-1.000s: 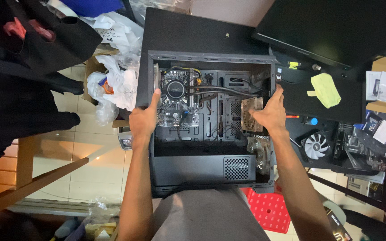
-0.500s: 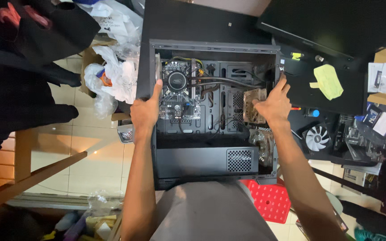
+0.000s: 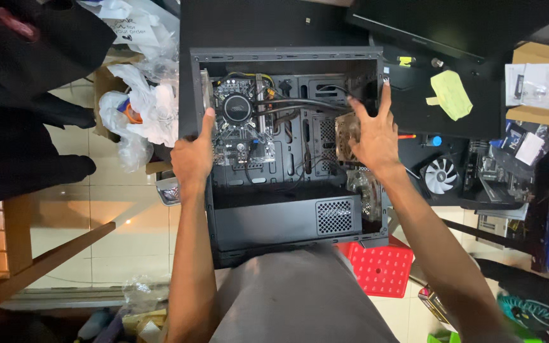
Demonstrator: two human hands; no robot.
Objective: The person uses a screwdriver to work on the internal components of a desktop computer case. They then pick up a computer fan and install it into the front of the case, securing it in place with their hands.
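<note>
Black metal computer case (image 3: 287,219), side panel off, lying open-side up in the middle of the scene, its near end against the person's grey-clad lap; inside, a motherboard with a round black cooler pump (image 3: 237,108) at the left, two black hoses (image 3: 300,103) running right from it, and a black power-supply shroud with a mesh vent (image 3: 335,216) across the near part. Left hand (image 3: 192,159): gripping the case's left wall, thumb pointing to the far side along the edge, fingers curled over the outside and hidden. Right hand (image 3: 373,136): fingers spread open, resting at the right inner wall over a brownish radiator block (image 3: 347,130); whether it grasps anything cannot be told. Crumpled clear plastic bags (image 3: 144,108) lie just left of the case. Yellow-green cloth (image 3: 451,94) sits on a black desk (image 3: 465,121) to the right; a white-bladed fan (image 3: 441,176) near it. Red perforated plastic crate (image 3: 382,267) stands at the case's near right corner.
</note>
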